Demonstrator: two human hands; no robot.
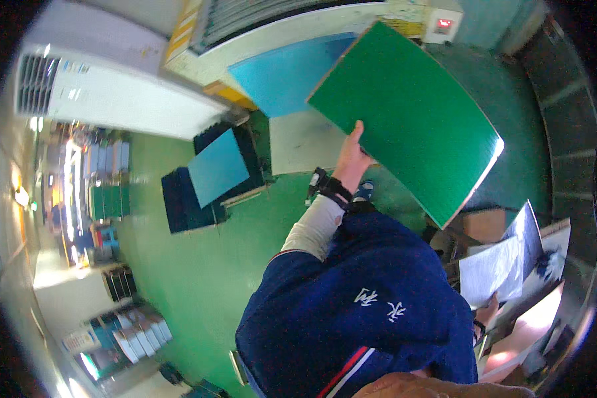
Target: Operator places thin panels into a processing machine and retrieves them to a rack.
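My left hand (353,161) grips the near left edge of a large flat green board (408,123), thumb lying on the green face and fingers hidden underneath. The board is held up in front of my body, tilted, with a thin pale edge. Off to my right, my right hand (488,310) is closed at the lower edge of a crumpled-looking whitish sheet (491,270); its fingers are partly hidden. Behind the green board, a light blue board (292,73) leans by the wall, above a pale grey panel (305,142).
Another light blue board (219,168) lies on dark panels (182,204) on the green floor (172,278). A white air-conditioner-like cabinet (126,93) stands at far left. A cardboard box (484,224) and upright panels (527,325) crowd my right side. A small box with a red display (443,24) is at the back.
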